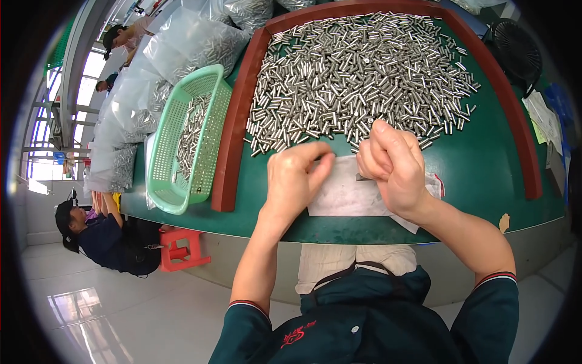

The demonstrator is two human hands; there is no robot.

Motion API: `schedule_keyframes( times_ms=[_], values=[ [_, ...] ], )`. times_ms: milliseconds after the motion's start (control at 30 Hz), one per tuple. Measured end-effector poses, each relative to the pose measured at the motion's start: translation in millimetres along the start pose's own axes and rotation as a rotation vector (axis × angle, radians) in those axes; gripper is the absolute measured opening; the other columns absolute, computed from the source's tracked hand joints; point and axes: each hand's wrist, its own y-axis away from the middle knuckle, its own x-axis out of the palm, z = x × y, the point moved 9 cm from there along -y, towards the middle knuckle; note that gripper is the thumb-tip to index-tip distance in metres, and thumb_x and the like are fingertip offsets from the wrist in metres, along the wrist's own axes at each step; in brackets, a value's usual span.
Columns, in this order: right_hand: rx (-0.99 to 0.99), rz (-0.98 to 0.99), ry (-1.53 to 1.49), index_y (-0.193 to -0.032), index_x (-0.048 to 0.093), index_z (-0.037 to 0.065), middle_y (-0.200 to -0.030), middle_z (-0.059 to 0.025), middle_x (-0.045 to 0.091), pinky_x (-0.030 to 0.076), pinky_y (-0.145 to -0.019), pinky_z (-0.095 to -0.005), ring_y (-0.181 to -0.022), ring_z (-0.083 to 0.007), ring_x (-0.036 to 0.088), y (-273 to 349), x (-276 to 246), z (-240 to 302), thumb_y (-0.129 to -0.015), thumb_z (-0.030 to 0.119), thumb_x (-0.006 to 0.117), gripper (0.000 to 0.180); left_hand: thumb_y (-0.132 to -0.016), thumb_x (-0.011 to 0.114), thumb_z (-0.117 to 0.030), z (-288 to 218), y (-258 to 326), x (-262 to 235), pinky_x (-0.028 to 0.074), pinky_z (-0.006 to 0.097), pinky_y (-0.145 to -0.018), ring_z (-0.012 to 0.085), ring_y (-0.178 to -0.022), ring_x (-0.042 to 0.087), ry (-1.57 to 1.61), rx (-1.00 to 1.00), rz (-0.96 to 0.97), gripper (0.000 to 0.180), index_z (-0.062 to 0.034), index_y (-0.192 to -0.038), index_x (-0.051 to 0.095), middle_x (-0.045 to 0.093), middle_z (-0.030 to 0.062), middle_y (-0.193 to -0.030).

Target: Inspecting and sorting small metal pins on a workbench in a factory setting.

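Note:
My left hand (295, 176) hovers over the near part of the green table, fingers curved to the right and the thumb apart from them. I see nothing held in it. My right hand (393, 164) is closed, its fingers curled in above a white cloth (345, 197) with greyish smudges. A small dark piece (362, 178) shows beneath its curled fingers; whether it is gripped or lies on the cloth is unclear. Just beyond both hands spreads a large heap of short, shiny metal pins (357, 73).
A reddish-brown frame (233, 133) borders the heap on three sides. Left of it stands a green perforated basket (163, 176) with more pins. Clear plastic bags (157, 51) of metal parts line the far left. A black fan (515, 51) stands right. A co-worker sits left by a red stool (182, 252).

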Motion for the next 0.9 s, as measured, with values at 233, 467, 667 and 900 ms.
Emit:
schedule_keyframes(
  times_ms=[233,467,667,900],
  values=[
    [0.021,-0.017,-0.026,-0.048,0.025,0.012,-0.040,0.0012,0.027,0.018,-0.041,-0.0245,-0.039,-0.0082,0.019,0,-1,1,-0.090,0.022,0.033,0.044,-0.065,0.065,-0.008,-21,27,16,0.037,0.030,-0.046,0.0199,-0.045,0.048,0.192,0.183,0.207,0.016,-0.0054,-0.080,0.062,0.052,0.0071,-0.054],
    [-0.007,-0.056,-0.088,-0.048,0.025,0.013,-0.040,0.0019,0.025,0.018,-0.041,-0.0246,-0.039,-0.0086,0.017,1,-2,9,-0.089,0.024,0.031,0.043,-0.063,0.068,-0.006,-12,26,19,0.027,0.025,-0.042,0.0094,-0.041,0.031,0.136,0.130,0.091,0.015,-0.0046,-0.077,0.063,0.036,-0.0005,-0.046],
    [0.025,-0.085,-0.110,-0.048,0.025,0.013,-0.039,0.0022,0.024,0.018,-0.040,-0.0249,-0.038,-0.0085,0.015,4,-6,2,-0.089,0.025,0.030,0.043,-0.065,0.068,-0.004,-13,27,20,0.027,0.026,-0.044,0.0107,-0.040,0.032,0.107,0.150,0.071,0.010,-0.0068,-0.073,0.063,0.038,-0.0010,-0.044],
    [0.019,-0.060,-0.193,-0.048,0.026,0.010,-0.043,0.0030,0.025,0.018,-0.040,-0.0229,-0.040,-0.0062,0.022,4,-6,-2,-0.088,0.024,0.039,0.044,-0.067,0.066,-0.007,-15,26,19,0.032,0.027,-0.045,0.0149,-0.041,0.046,0.054,0.140,0.094,0.006,-0.0067,-0.068,0.060,0.052,0.0019,-0.051]
  ],
)
